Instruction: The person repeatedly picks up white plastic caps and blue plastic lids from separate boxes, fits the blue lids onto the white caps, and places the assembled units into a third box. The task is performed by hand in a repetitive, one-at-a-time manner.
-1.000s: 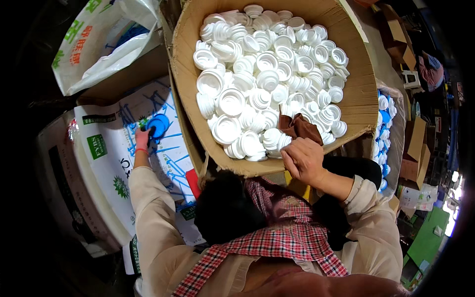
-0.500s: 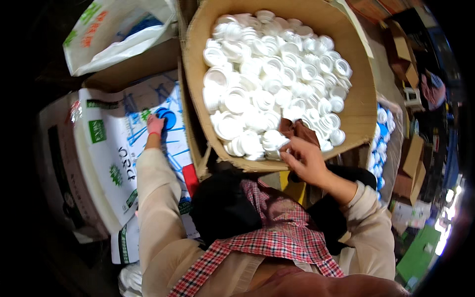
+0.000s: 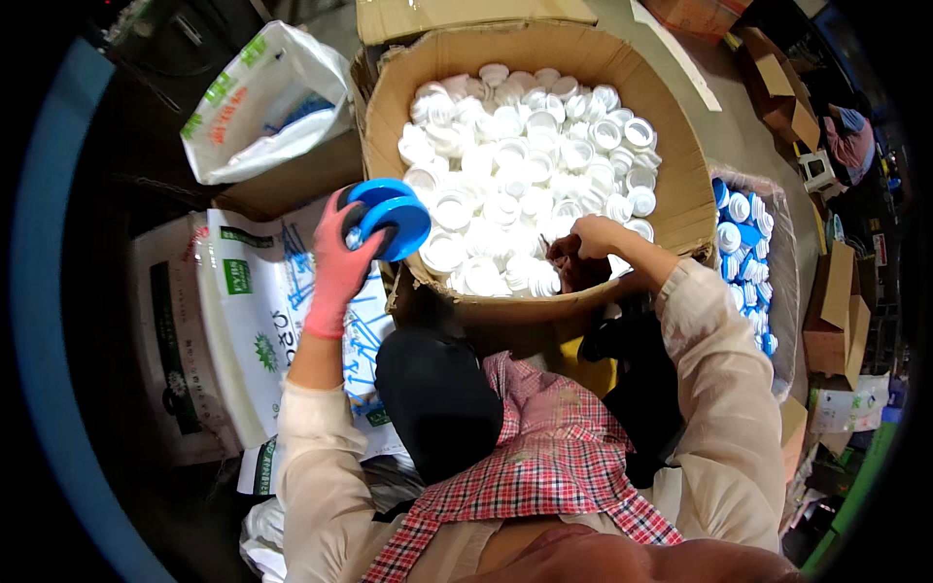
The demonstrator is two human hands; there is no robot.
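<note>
My left hand (image 3: 340, 270), in a pink glove with dark fingertips, is closed on two round blue plastic lids (image 3: 400, 229). It holds them above the printed white sacks, beside the big cardboard box. White plastic lids (image 3: 505, 180) fill that cardboard box (image 3: 680, 126) in a loose heap. At its near right side, my bare right hand (image 3: 604, 238) reaches over the rim with bent fingers. A dark brown, crumpled piece (image 3: 580, 272) lies under these fingers, against the lids. The fingertips are partly hidden, so what they pinch is unclear.
Printed white sacks (image 3: 243, 340) are at my left, with an open white plastic bag (image 3: 272, 107) beyond them. On the right stands a lined box (image 3: 789, 243) of blue and white lids. Empty-looking cartons (image 3: 834, 301) and another person (image 3: 850, 146) are farther right.
My left hand has risen from the white sack with the blue lids and come nearer to me and the big box. My right hand has moved farther in over the rim, to the brown piece.
</note>
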